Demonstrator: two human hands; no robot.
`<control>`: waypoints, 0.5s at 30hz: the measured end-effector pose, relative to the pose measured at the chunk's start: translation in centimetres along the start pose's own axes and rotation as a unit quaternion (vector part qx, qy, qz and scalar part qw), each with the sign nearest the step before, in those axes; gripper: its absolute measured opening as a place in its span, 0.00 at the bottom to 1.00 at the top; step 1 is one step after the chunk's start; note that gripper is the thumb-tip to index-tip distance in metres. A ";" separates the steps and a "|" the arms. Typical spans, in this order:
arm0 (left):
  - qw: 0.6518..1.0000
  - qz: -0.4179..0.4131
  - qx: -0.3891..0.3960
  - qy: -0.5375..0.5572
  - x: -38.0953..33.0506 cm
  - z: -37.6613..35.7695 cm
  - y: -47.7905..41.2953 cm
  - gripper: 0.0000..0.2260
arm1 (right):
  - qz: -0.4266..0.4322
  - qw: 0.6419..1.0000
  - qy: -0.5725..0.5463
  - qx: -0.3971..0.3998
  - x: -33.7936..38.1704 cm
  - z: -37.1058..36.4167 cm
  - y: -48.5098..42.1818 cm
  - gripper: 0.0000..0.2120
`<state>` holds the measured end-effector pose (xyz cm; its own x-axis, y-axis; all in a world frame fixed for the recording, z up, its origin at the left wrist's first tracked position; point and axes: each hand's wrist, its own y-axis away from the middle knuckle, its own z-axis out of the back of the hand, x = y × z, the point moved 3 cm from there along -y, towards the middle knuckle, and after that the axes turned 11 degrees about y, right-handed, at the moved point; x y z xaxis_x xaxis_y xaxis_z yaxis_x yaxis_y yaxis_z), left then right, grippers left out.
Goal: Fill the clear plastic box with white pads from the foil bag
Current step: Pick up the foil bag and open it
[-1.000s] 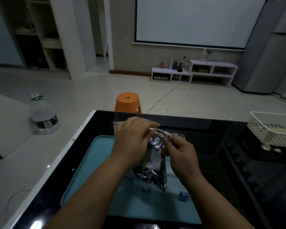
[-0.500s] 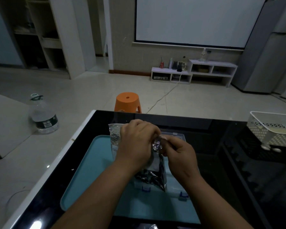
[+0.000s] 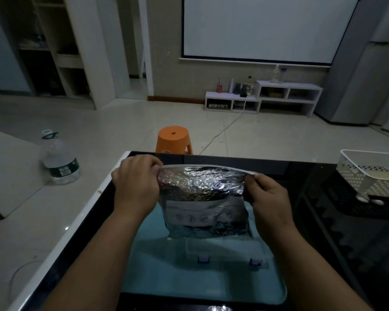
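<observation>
Fingers (image 3: 152, 164) pinching foil bag (image 3: 202, 194), left hand (image 3: 134, 187), right hand (image 3: 271, 198) now wide apart

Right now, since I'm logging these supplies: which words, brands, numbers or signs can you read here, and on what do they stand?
No text here is legible.
foil bag: white label with a row of round symbols, print too blurred.
water bottle: green label, print too small.
red can: marking too small.

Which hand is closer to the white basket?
Right. The right hand holds the foil bag by the corner nearest the white basket; the left hand holds the opposite corner, beyond the bag.
</observation>
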<state>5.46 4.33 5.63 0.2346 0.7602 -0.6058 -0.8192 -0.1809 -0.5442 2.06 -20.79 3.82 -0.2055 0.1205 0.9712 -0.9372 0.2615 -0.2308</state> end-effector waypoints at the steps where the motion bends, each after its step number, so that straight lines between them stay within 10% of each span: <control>1: 1.000 0.015 -0.007 0.007 0.3 0.2 -0.1 0.07 | -0.012 1.000 -0.017 -0.003 0.0 0.2 -0.2 0.11; 6: 0.986 0.054 0.013 0.155 1.0 -0.2 0.2 0.07 | -0.036 0.999 -0.028 0.007 -0.2 0.4 -0.5 0.11; 15: 0.809 0.280 0.288 0.428 2.3 -1.1 2.2 0.22 | -0.083 0.990 -0.106 0.041 0.7 -0.5 -0.7 0.11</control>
<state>4.76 5.03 2.37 -0.1841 -0.0959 -0.9782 -0.9727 0.1607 0.1673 2.70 -20.37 4.61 -0.0934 -0.1241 0.9879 -0.9808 0.1819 -0.0699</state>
